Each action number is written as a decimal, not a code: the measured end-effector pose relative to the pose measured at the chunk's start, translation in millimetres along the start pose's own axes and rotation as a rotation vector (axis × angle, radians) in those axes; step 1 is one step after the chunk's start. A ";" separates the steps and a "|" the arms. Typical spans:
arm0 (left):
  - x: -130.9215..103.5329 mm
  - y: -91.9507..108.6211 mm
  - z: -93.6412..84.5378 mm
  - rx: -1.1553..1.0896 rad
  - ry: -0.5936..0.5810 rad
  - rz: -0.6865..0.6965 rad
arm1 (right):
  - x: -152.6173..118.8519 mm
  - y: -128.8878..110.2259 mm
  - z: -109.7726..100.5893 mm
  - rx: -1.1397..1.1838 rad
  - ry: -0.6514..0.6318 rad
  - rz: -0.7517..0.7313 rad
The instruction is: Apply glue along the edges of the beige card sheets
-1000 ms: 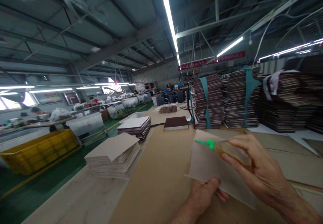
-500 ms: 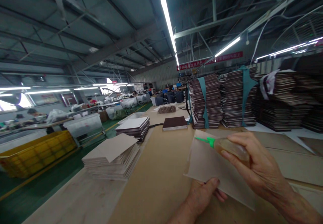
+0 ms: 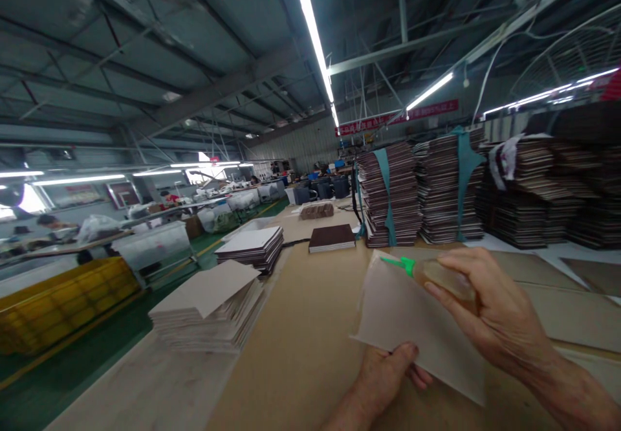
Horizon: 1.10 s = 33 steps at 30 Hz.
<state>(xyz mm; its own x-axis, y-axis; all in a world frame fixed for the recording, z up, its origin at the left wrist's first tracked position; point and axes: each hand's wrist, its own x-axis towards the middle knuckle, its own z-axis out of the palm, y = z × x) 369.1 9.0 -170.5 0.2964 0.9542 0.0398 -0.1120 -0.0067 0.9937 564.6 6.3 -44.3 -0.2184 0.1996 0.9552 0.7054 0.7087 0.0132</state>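
Note:
My left hand [image 3: 391,376] pinches the near edge of a thin beige sheet [image 3: 402,314], thumb on top and fingers beneath. The sheet is held at a slant over the tabletop. Wrapped round a translucent squeeze bottle [image 3: 446,282] of amber liquid, my right hand [image 3: 495,308] holds it lying almost level above the sheet. The bottle's green nozzle [image 3: 405,264] points left, its tip close to the sheet's far corner; whether it touches I cannot tell. A shiny strip shows along the sheet's left edge.
Left of my hands lies a pile of beige sheets [image 3: 204,308], with dark-edged boards [image 3: 252,246] behind it. A dark brown stack [image 3: 332,238] sits ahead. Tall strapped stacks [image 3: 391,195] line the right. Flat boards [image 3: 572,318] lie beyond my right hand. A yellow bin [image 3: 68,301] stands across the aisle.
The nozzle tip has shifted slightly right along the sheet's far edge. Both hands keep their holds. The whole view has swung a little, so the surroundings appear further left.

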 end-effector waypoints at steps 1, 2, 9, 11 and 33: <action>0.1 -1.0 -0.7 0.003 0.000 0.001 | 0.8 0.0 -3.4 -0.015 -0.024 -0.009; 0.4 -2.3 -1.4 0.004 0.004 0.005 | 1.4 -0.5 -6.8 -0.033 -0.040 -0.009; 3.6 -17.0 -5.3 0.013 -0.040 0.020 | 1.2 -6.9 -13.4 -0.061 -0.020 -0.019; 3.8 -19.1 -6.7 0.022 -0.037 0.020 | 0.5 -6.9 -12.7 -0.051 -0.048 -0.023; -0.7 -10.0 -4.7 0.082 -0.083 -0.020 | -1.6 -3.5 -26.3 -0.072 -0.066 0.029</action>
<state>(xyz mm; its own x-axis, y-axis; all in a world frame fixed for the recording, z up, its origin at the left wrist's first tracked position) 365.5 9.9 -181.0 0.3759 0.9263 0.0256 -0.0286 -0.0160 0.9995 580.2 -14.3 -38.0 -0.2395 0.2650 0.9340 0.7584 0.6518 0.0095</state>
